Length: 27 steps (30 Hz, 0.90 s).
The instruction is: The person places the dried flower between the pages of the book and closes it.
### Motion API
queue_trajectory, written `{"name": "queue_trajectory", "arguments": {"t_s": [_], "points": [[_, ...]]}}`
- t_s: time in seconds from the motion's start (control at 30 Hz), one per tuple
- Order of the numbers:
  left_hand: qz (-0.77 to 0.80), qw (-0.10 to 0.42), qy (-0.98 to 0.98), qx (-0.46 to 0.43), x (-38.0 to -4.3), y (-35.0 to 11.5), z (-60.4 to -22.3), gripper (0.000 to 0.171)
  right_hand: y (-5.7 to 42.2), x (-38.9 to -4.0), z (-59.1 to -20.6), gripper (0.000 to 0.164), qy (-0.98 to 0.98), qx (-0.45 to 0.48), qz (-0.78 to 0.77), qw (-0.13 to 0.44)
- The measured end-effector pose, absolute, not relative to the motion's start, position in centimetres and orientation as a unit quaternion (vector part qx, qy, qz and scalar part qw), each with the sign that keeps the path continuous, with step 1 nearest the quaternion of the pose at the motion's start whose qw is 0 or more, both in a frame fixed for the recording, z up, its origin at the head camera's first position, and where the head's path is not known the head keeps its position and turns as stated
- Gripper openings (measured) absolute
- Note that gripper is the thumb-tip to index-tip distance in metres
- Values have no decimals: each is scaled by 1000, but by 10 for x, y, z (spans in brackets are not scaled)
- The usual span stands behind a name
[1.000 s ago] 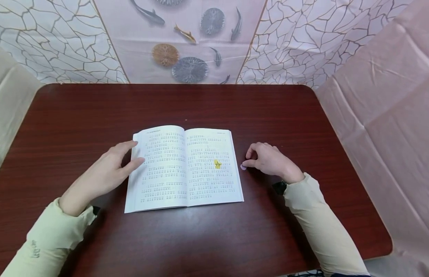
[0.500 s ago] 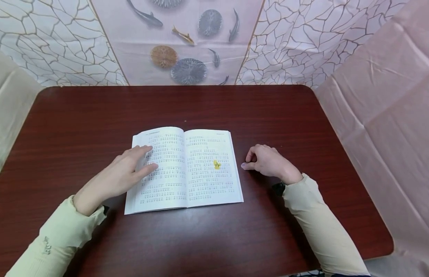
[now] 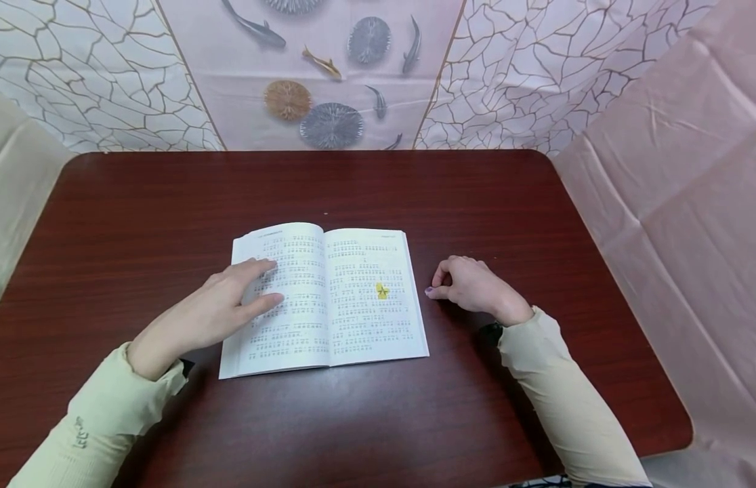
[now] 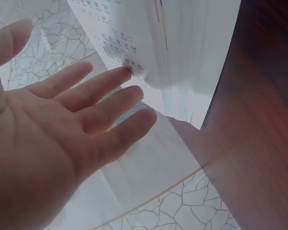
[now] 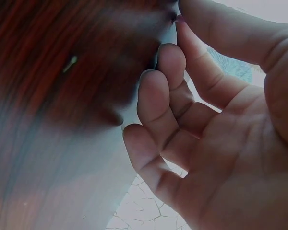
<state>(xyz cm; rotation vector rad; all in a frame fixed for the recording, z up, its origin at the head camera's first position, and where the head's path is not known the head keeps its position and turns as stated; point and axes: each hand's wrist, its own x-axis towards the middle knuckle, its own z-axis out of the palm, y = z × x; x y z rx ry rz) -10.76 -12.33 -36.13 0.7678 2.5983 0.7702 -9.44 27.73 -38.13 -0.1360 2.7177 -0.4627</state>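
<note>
An open book lies on the table in the head view. A small yellow piece with a dark star-like mark is on its right page. My left hand reaches over the left page with fingers extended and thumb apart. In the left wrist view the palm and spread fingers of my left hand face the book pages; one fingertip looks to be at the paper. Right of the book, my right hand pinches a small purple thing between thumb and index finger, mostly hidden by the fingertips.
The dark red-brown table has rounded corners. Patterned cloth hangs behind it, and plain pinkish cloth stands at the right. A small pale speck lies on the tabletop in the right wrist view.
My left hand has moved right, from the book's left edge to over the left page. My right hand has stayed nearly in place, its fingertips now covering more of the purple thing.
</note>
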Motion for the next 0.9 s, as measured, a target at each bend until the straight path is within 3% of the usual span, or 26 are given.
{"name": "queue_trajectory", "arguments": {"t_s": [0.23, 0.9], "points": [[224, 183, 928, 233, -107, -119, -361, 75, 277, -94, -382, 15, 968, -48, -165, 184], [227, 176, 925, 247, -104, -117, -361, 75, 276, -94, -381, 12, 966, -50, -171, 188]]}}
